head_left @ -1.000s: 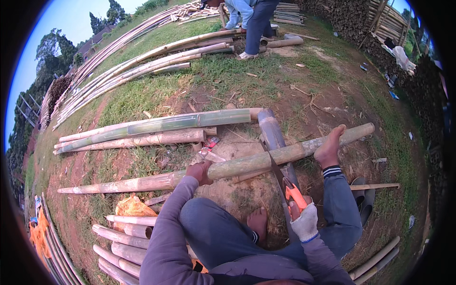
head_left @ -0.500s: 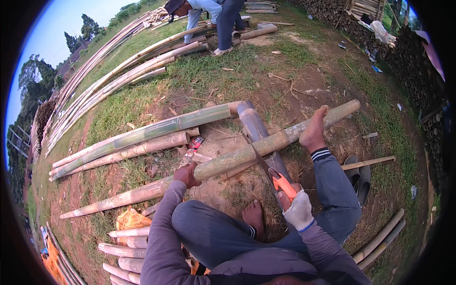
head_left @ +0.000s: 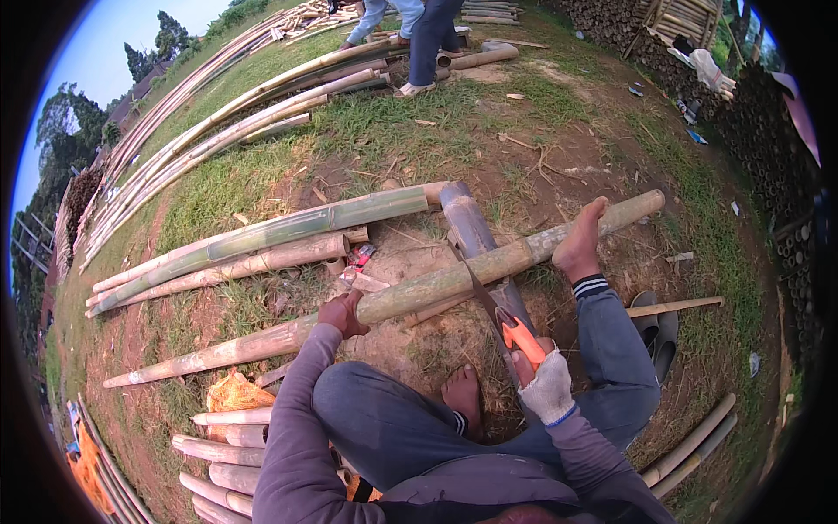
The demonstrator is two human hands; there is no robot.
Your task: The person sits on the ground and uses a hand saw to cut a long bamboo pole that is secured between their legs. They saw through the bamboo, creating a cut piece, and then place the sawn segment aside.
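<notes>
A long bamboo pole (head_left: 410, 288) slants across in front of me, its right part resting over a thick dark bamboo piece (head_left: 467, 223). My bare left hand (head_left: 344, 315) grips the pole left of the middle. My right hand (head_left: 543, 382), in a whitish work glove with bare fingertips, is closed round the orange handle of a hand saw (head_left: 522, 337). The saw's blade lies against the near side of the pole, just left of where the dark piece passes under. My bare right foot (head_left: 580, 244) presses on the pole toward its right end.
Green and tan bamboo poles (head_left: 297, 227) lie beyond my left hand. Cut bamboo pieces (head_left: 229, 450) are stacked at lower left beside an orange net sack (head_left: 237, 392). Dark sandals (head_left: 661, 336) sit at right. Farther off, another person (head_left: 423, 44) bends over long poles.
My view has shifted slightly. Both hands keep their grips, and the saw stays at the same spot on the pole. The far person has moved a little.
</notes>
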